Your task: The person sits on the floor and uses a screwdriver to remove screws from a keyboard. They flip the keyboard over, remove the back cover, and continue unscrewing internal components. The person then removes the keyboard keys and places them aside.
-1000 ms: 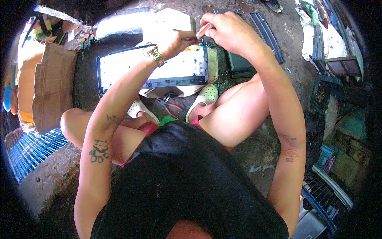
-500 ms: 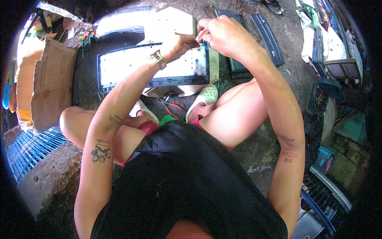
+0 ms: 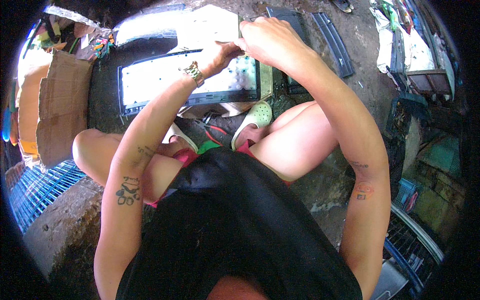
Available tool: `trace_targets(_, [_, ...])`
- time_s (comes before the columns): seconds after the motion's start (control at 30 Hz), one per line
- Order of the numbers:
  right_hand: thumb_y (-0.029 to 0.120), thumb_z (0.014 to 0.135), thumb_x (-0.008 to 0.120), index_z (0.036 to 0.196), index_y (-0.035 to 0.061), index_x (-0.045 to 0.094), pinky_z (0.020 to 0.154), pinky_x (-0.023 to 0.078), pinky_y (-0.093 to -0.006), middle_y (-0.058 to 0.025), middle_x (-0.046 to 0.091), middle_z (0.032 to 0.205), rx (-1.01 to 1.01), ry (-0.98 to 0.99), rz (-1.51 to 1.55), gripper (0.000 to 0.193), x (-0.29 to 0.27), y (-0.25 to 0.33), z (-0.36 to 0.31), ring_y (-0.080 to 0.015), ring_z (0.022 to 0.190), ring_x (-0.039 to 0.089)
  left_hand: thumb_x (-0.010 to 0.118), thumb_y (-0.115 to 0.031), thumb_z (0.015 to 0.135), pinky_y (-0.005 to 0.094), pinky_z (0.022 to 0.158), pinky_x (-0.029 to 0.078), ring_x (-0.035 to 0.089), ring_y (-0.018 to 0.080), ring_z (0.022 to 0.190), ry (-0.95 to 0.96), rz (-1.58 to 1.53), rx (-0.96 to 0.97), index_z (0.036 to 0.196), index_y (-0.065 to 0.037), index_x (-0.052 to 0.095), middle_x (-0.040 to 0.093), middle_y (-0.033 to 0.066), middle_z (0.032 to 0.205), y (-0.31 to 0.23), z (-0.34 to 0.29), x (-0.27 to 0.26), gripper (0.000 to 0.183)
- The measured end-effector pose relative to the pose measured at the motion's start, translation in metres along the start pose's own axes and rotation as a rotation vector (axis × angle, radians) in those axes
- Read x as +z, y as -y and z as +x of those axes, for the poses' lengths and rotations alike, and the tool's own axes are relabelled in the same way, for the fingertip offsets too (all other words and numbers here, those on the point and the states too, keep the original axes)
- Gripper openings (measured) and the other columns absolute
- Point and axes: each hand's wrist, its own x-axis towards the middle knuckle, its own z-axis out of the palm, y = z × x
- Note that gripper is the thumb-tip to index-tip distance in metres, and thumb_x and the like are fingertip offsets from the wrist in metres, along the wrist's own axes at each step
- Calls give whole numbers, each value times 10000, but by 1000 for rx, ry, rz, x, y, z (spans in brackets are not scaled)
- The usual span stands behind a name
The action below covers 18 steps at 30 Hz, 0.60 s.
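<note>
Panel [image 3: 225,80] — white, black-framed — beneath the left hand [image 3: 219,57].

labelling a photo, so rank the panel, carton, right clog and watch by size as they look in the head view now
Largest: panel and carton, unranked: they look alike, and the left arm hides part of the panel.
Next: right clog.
Smallest: watch.

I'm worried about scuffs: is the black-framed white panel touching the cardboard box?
Apart. The head view shows dark floor between the black-framed white panel and the cardboard box.
</note>
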Motion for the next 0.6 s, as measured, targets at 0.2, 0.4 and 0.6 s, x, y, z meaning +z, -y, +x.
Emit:
trace_targets(0.2, [259, 978, 593, 1156, 35, 697, 856, 575, -533, -264, 733, 1018, -222, -66, 34, 304, 4, -1, 1, -422, 984, 725, 715, -134, 971, 370, 881, 566, 707, 196, 1054, 27, -571, -135, 1213, -81, 710, 761, 101, 1093, 4, 1, 10, 248])
trace_targets(0.4, [185, 956, 607, 1243, 144, 684, 909, 556, -506, -226, 667, 1133, 37, 197, 20, 301, -6, -2, 4, -408, 1079, 683, 733, -236, 970, 375, 844, 575, 709, 226, 939, 45, -389, -151, 1244, -110, 684, 756, 107, 1033, 13, 4, 21, 305])
trace_targets(0.6, [317, 1015, 591, 1186, 70, 672, 912, 557, -520, -230, 668, 1143, -229, 31, -44, 311, -8, 3, 3, -426, 1051, 689, 750, -277, 957, 417, 752, 575, 714, 300, 796, -29, -134, -83, 1204, -170, 700, 759, 140, 993, 22, 2, 27, 274])
